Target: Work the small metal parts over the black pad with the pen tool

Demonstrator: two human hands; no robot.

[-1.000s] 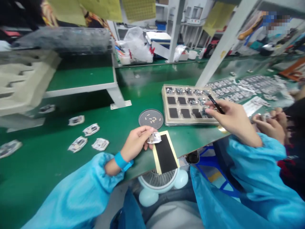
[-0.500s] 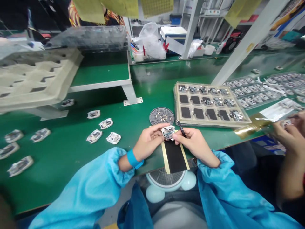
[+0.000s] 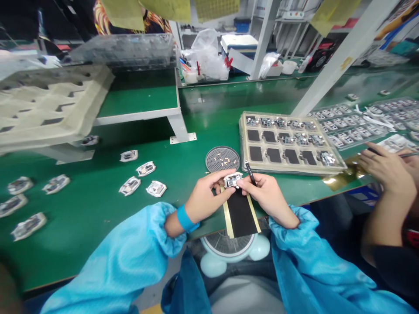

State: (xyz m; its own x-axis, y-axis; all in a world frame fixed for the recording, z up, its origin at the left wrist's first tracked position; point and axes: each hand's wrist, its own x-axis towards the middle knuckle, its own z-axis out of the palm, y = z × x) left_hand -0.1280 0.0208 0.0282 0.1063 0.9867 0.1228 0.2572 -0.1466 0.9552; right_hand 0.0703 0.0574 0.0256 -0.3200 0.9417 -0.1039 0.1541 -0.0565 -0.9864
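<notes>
White-framed electronic module (image 3: 233, 179) pinched in left hand (image 3: 207, 198); right hand (image 3: 271, 198) clamped on black pen-like tool (image 3: 250, 173), fingertips at module's edge. From module: black pad (image 3: 242, 216) 6 o'clock, perforated dish (image 3: 213, 165) 11, compartment tray (image 3: 278, 167) 2.

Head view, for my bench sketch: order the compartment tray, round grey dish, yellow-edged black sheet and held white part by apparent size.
1. Compartment tray, clearly largest.
2. Yellow-edged black sheet, far end hidden.
3. Round grey dish.
4. Held white part, smallest, partly covered.
</notes>
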